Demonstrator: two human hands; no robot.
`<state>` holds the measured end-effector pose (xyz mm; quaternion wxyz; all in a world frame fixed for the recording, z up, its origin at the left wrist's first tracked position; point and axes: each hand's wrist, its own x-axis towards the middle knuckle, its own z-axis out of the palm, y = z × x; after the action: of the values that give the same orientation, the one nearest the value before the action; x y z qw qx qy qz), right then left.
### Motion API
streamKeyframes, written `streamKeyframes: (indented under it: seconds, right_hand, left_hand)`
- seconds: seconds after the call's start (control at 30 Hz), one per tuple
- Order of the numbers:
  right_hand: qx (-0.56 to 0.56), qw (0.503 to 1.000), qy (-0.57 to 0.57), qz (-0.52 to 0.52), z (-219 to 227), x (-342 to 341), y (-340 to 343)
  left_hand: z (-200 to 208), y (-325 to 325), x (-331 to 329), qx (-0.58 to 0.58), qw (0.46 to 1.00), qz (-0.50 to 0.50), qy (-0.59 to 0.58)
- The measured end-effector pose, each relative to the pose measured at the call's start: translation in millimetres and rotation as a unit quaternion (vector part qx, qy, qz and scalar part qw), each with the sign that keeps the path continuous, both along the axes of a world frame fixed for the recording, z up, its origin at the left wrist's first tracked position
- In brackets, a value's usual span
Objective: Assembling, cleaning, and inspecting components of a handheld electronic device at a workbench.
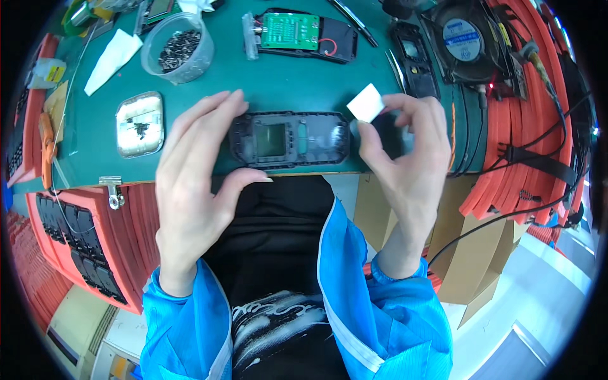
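Observation:
A black plastic device housing (320,140) lies inside-up along the near edge of the green bench, with a small rectangular display window in it. My left hand (196,164) is spread around the housing's left end, thumb below and fingers above. Whether it touches the housing, I cannot tell. Over the right end, my right hand (411,136) pinches a small white square piece (366,103) between thumb and forefinger. Something dark behind that hand is mostly hidden. Left of my left hand is a shallow metal tray (130,145) with small dark parts.
A clear tub of screws (201,60) and a white tissue (114,60) are at the back left. Farther back lies a green circuit board (288,31) on another housing. Tweezers (396,71), a dark casing (418,73), a fan (465,38) and cables flank the right. Red foam trays (130,221) stand below.

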<state>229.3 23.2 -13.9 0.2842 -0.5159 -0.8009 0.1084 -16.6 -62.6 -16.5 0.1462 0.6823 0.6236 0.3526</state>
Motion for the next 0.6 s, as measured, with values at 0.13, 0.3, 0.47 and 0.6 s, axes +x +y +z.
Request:
streamKeyframes:
  seconds: [0.13,0.3,0.47,0.6]
  right_hand:
    - [0.019,0.996,0.041,0.078,18,-14,-7]
    - [0.043,0.974,0.073,0.210,36,-49,-19]
    - [0.042,0.948,0.061,0.309,46,-80,-20]
    - [0.048,0.932,0.070,0.352,50,-103,-23]
  left_hand:
    - [9,-1,-3,0.003,1.000,-0.008,-0.018]
    - [14,-14,-22,0.044,0.993,-0.035,-0.104]
    - [16,-33,-39,0.069,0.987,-0.023,-0.143]
    - [14,-48,-55,0.095,0.984,-0.010,-0.149]
